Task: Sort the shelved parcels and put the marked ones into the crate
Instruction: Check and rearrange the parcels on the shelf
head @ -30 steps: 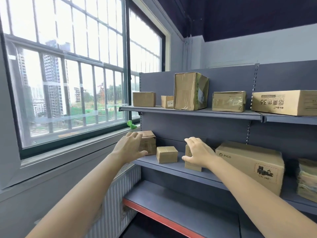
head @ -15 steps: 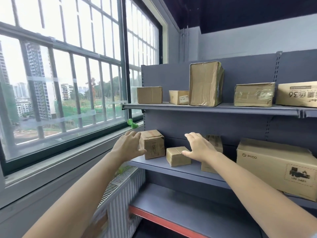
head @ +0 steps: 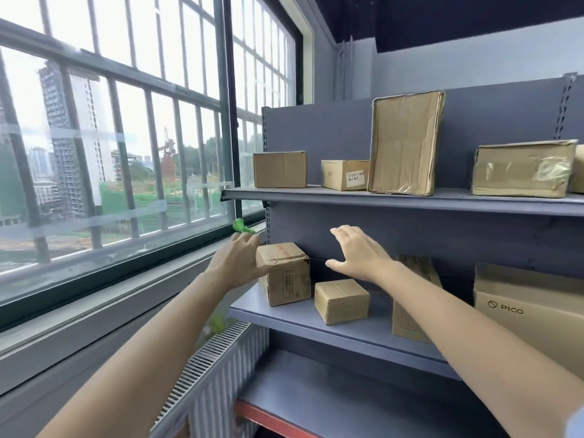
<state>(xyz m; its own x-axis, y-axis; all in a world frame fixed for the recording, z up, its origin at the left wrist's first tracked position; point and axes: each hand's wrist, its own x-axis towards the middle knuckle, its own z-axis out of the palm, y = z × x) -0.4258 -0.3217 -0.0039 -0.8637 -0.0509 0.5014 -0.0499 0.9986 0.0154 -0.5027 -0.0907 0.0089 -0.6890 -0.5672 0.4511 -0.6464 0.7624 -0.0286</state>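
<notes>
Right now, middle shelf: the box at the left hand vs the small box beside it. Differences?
The left-end box is taller and stands upright; the small box is lower and squatter. The left-end box shows a printed label on its front; the small box shows only tape. The left hand touches the left-end box; the small box lies free below the open right hand. Both are brown cardboard on the middle shelf.

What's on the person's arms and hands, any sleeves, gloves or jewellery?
Both forearms are bare up to the frame edge. The left hand and right hand wear no gloves, and no rings, watch or bands are visible. A sliver of pale blue fabric shows at the lower right corner.
</notes>
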